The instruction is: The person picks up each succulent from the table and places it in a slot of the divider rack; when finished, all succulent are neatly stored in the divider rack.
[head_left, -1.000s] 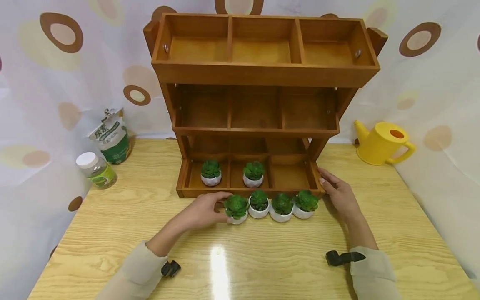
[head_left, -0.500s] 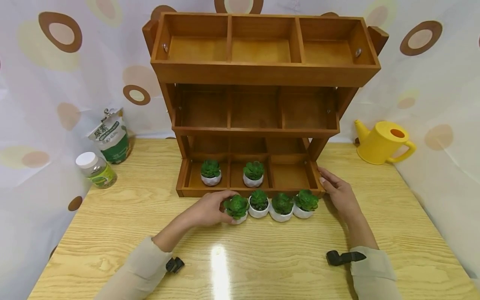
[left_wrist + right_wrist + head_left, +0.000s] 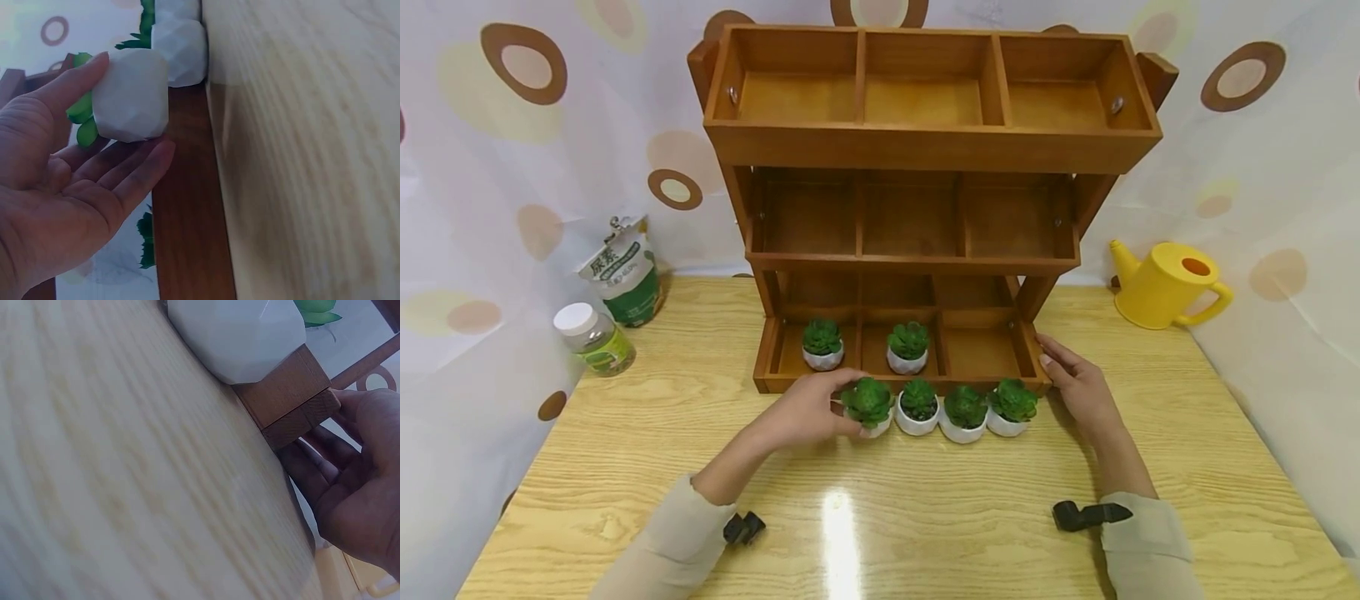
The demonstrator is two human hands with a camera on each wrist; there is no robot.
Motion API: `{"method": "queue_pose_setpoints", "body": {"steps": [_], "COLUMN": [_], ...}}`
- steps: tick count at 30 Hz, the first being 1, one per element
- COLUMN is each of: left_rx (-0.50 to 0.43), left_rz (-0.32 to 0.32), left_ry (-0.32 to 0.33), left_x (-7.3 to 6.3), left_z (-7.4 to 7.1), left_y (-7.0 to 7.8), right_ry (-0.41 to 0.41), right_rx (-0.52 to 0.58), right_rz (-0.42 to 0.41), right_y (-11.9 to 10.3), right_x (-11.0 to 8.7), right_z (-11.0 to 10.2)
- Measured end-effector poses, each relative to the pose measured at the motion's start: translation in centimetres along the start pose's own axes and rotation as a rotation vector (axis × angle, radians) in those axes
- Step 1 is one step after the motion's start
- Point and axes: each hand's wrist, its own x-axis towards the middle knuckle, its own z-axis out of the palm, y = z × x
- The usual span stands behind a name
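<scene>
My left hand [image 3: 808, 411] grips a potted succulent [image 3: 868, 403], a green rosette in a faceted white pot, with thumb and fingers on either side of it. The left wrist view shows the raised white pot [image 3: 131, 97] in that hand, in front of the wooden rail. To its right, three similar succulents [image 3: 964, 413] stand in a row along the front of the brown wooden plant shelf [image 3: 932, 152]. Two more, one of them a succulent [image 3: 907, 346], sit in the left and middle bottom compartments. My right hand [image 3: 1081, 392] rests its fingers against the shelf's lower right end.
The shelf's upper two tiers have bare compartments. A yellow watering can [image 3: 1168, 286] stands at right on the wooden table [image 3: 970, 525]. At left are a white-lidded jar [image 3: 595, 340] and a clipped green-and-white pouch [image 3: 625, 275].
My left hand closes on the leftmost succulent of the row, then lifts it slightly up and to the left, apart from its neighbour. My right hand keeps its place at the shelf.
</scene>
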Motion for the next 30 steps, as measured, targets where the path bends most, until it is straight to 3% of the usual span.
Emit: {"method": "queue_pose_setpoints", "body": {"steps": [9, 17, 22, 30], "left_rx": [-0.005, 0.070, 0.040, -0.067], "left_rz": [0.048, 0.065, 0.079, 0.156], "left_ry": [0.031, 0.036, 0.020, 0.050], "left_x": [0.6, 2.2, 3.4, 5.3], "left_z": [-1.2, -2.0, -1.9, -1.0], "left_y": [1.5, 3.7, 5.1, 6.9], "right_ry": [0.017, 0.016, 0.016, 0.018], "right_rx": [-0.034, -0.039, -0.040, -0.060], "right_rz": [-0.002, 0.006, 0.009, 0.021], "right_y": [0.0, -0.1, -0.2, -0.2], "right_x": [0.0, -0.2, -0.1, -0.2], "right_z": [-0.1, -0.1, 0.0, 0.1]}}
